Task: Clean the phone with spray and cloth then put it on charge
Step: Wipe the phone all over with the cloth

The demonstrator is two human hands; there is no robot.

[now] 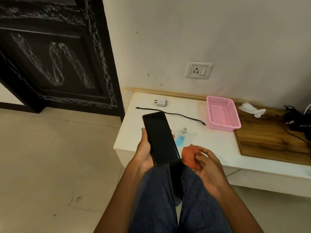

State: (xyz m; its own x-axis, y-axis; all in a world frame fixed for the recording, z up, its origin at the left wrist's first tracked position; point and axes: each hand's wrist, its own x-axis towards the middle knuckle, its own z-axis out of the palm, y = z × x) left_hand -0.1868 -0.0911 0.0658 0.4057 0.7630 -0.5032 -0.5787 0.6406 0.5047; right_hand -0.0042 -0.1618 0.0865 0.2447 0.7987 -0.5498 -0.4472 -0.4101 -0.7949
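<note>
Left hand (pixel 144 153) grip clamped on phone (pixel 160 138), screen up; right hand (pixel 207 165) grip bunches orange cloth (pixel 191 156). Wipe lengthwise, light pressure, phone held steady over counter (pixel 210 143) front edge.

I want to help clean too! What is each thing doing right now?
Phone: screen dark, held in left hand.
Cloth: bunched in right hand.
Spray: standing on table, untouched.
Cable: loose, unplugged.
Charger: lying unplugged.
Socket: empty.
Basket: empty.
Tissue: crumpled.
</note>
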